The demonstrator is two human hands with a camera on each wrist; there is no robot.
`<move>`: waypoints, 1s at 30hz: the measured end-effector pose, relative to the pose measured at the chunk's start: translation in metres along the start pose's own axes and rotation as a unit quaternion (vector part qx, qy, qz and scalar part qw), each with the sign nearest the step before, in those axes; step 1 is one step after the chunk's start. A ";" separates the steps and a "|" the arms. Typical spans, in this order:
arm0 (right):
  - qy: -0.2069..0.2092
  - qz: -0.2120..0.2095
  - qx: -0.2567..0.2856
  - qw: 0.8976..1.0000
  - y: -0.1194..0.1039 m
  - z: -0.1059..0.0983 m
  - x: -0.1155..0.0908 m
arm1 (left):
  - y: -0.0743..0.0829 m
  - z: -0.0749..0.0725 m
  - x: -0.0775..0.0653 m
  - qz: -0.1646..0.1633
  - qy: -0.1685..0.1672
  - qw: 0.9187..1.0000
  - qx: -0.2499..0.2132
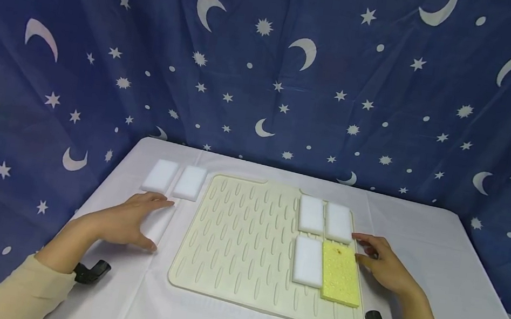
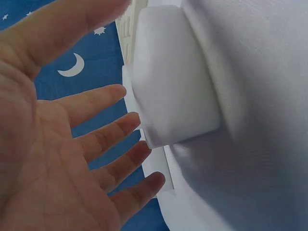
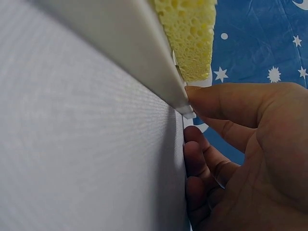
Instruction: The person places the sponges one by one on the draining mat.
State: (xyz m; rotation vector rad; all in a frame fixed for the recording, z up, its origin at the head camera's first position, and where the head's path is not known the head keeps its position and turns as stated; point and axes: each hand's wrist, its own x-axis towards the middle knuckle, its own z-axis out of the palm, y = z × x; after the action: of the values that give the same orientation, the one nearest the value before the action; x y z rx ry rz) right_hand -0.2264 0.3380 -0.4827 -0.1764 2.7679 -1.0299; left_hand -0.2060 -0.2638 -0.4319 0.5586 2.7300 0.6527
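My left hand [image 1: 131, 219] hovers over the left of the table, fingers spread. Between its thumb and fingers lies a white sponge [image 2: 173, 77], large in the left wrist view and mostly lost against the cloth in the head view. My right hand [image 1: 383, 262] is at the right edge of a cream ribbed mat [image 1: 234, 243]. Its index fingertip is by the upper right white sponge [image 1: 338, 223], its thumb beside a yellow sponge [image 1: 341, 275]; the other fingers curl loosely. I cannot tell whether it touches either sponge. In the right wrist view the thumb meets the mat's edge.
Two more white sponges [image 1: 311, 215] [image 1: 308, 261] lie on the mat's right part. Beyond my left hand, two white sponges [image 1: 160, 175] [image 1: 190, 182] lie side by side on the white tablecloth [image 1: 194, 317]. A blue star-and-moon curtain [image 1: 269, 63] stands behind the table.
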 end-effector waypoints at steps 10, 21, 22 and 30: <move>0.002 0.003 0.007 1.000 -0.001 0.001 0.000 | 0.000 0.003 0.001 -0.013 0.003 1.000 0.008; 0.008 -0.002 0.011 1.000 0.003 0.002 0.002 | -0.002 0.004 0.002 -0.009 0.012 1.000 0.018; 0.008 -0.002 0.012 1.000 0.003 0.002 0.002 | -0.002 0.003 0.001 -0.007 0.013 1.000 0.019; 0.006 0.001 0.017 1.000 0.003 0.002 0.001 | 0.003 0.001 0.001 -0.002 0.018 0.999 0.027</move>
State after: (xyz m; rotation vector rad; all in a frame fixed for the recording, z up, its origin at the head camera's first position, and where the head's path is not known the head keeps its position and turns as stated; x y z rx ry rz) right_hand -0.2275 0.3384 -0.4864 -0.1624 2.7585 -1.0810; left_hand -0.2052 -0.2605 -0.4311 0.5599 2.7888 0.5969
